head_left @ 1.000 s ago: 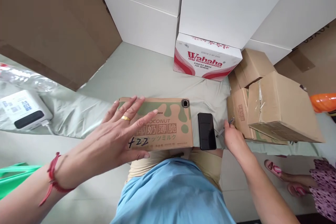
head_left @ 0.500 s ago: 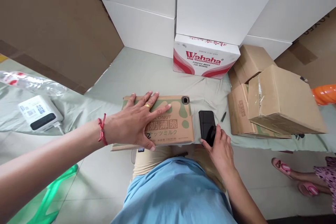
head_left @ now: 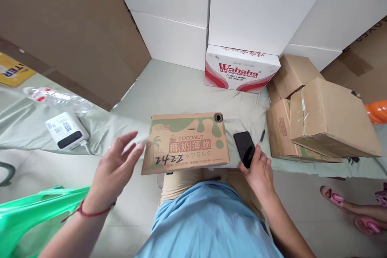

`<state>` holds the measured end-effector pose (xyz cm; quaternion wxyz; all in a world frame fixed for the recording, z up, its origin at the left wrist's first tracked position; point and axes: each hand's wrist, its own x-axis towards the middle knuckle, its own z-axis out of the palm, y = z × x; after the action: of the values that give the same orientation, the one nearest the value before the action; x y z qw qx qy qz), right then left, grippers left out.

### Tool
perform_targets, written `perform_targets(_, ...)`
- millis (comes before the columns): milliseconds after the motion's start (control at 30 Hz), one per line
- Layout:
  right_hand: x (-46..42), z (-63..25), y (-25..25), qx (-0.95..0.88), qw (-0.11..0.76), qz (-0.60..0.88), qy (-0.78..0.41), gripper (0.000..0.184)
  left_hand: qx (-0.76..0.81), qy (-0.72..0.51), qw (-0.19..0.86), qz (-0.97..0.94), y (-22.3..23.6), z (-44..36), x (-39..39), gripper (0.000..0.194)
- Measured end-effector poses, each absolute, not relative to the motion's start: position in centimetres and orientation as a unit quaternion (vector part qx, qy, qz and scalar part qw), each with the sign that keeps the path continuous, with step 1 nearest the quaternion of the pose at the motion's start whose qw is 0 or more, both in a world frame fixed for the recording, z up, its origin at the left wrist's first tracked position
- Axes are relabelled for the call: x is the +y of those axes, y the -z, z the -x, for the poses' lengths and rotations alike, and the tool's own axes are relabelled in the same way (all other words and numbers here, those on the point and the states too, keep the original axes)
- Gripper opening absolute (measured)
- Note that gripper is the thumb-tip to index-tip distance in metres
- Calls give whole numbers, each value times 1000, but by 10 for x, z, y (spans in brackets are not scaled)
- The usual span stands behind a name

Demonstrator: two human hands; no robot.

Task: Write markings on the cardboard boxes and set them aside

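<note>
A flat brown cardboard carton [head_left: 199, 133] with green shapes, the word COCONUT and handwritten digits lies at the front edge of the covered table. A round dark spot marks its far right corner. My left hand [head_left: 116, 163] is in the air just left of the carton, fingers apart and holding nothing. To the carton's right lies a black smartphone [head_left: 242, 143]. My right hand [head_left: 259, 171] grips its near end, thumb on one side and fingers on the other. A dark pen [head_left: 262, 135] lies just beyond the phone on the right.
A Wahaha box [head_left: 242, 70] stands at the back. Several brown boxes [head_left: 332, 117] are piled on the right. On the left are a white power bank [head_left: 65, 129] with a cable and a plastic bottle [head_left: 60, 100]. A green stool [head_left: 42, 205] stands below; another person's feet show at right.
My left hand has come off the carton and moved left, uncovering the printing and digits. My right hand stays at the phone. The view has shifted slightly.
</note>
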<state>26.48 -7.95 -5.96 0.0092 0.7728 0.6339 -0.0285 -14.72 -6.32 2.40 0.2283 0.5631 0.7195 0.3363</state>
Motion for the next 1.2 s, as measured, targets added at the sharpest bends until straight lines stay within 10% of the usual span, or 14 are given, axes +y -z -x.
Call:
perform_targets(133,-82,-275,48,647,20,-761,37,92,692,-508,428,-282,2,148,-93,34)
perform_targets(767,-74,-286,32,625,91,-767,118,99,644,-545,470,-258,10,131,-67,39)
perform_targets(1200,-74,-265,5,424,-343,-551,631,82,608,-442,578,-317,-19,101,-49,74)
